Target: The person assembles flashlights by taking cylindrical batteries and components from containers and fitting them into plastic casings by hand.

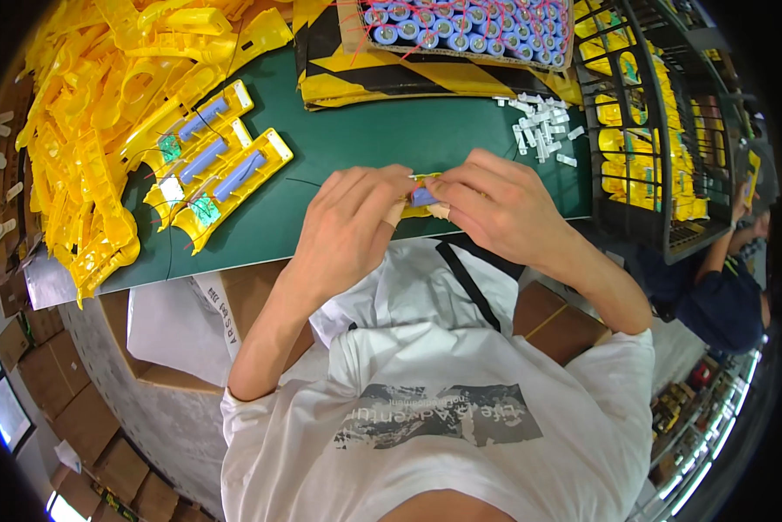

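Both hands meet at frame centre: left hand [349, 222] and right hand [495, 202] pinch a small yellow shell [423, 197] with a blue cell, steadying it between the fingertips. Three filled shells [217, 165] lie at upper left on the green mat [356, 130], apparently set aside.

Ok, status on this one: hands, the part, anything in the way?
Left hand and right hand both pinched on a small yellow housing with a blue cell, held just above the green mat. Nothing in the way.

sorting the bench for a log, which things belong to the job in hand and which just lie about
In hand:
left hand
right hand
yellow shell piece with blue cell

Lying about:
three filled yellow shells
heap of empty yellow shells
tray of blue cells
small white parts
black wire rack
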Motion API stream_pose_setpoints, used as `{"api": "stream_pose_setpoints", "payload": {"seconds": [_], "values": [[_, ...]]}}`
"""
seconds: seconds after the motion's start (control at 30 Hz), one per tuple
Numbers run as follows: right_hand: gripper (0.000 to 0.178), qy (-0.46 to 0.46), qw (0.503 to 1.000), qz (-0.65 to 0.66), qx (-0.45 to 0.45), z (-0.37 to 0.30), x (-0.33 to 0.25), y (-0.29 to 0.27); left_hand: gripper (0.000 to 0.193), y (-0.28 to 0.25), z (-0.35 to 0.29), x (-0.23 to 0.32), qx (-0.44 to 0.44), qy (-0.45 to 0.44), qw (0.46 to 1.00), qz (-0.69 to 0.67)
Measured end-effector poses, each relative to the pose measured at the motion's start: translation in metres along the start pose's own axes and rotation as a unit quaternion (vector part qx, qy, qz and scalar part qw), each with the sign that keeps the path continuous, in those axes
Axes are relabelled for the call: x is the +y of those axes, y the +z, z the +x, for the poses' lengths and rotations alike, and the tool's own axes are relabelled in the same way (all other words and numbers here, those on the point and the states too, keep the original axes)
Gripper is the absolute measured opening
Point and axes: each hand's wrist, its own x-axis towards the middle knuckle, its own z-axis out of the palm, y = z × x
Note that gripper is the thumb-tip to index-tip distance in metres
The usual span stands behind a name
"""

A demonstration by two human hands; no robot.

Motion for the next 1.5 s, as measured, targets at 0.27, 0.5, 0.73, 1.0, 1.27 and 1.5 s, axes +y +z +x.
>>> {"api": "stream_pose_setpoints", "payload": {"seconds": [0.27,0.5,0.73,1.0,1.27,1.5], "values": [[0.036,0.01,1.0,-0.007,0.005,-0.008,-0.001,0.001,0.021,0.003,-0.006,-0.008,0.035,0.018,0.999,-0.031],[0.052,0.0,1.0,-0.026,0.003,-0.012,0.003,0.004,0.024,0.005,-0.003,0.002,0.007,-0.024,1.0,-0.002],[0.047,-0.028,0.999,-0.016,-0.002,-0.009,0.01,0.004,0.022,0.002,0.004,0.009,-0.01,-0.038,0.999,0.012],[0.029,-0.03,0.999,0.032,0.028,-0.019,0.018,-0.001,0.025,0.01,0.009,0.007,0.007,-0.029,0.998,-0.06],[0.026,0.009,0.998,-0.027,0.059,-0.022,-0.01,-0.008,0.019,-0.004,0.016,0.023,-0.028,-0.083,0.996,0.021],[0.029,0.354,0.897,-0.158,0.212,-0.092,0.025,-0.017,0.025,-0.023,0.02,0.014,-0.025,-0.106,0.99,0.092]]}}
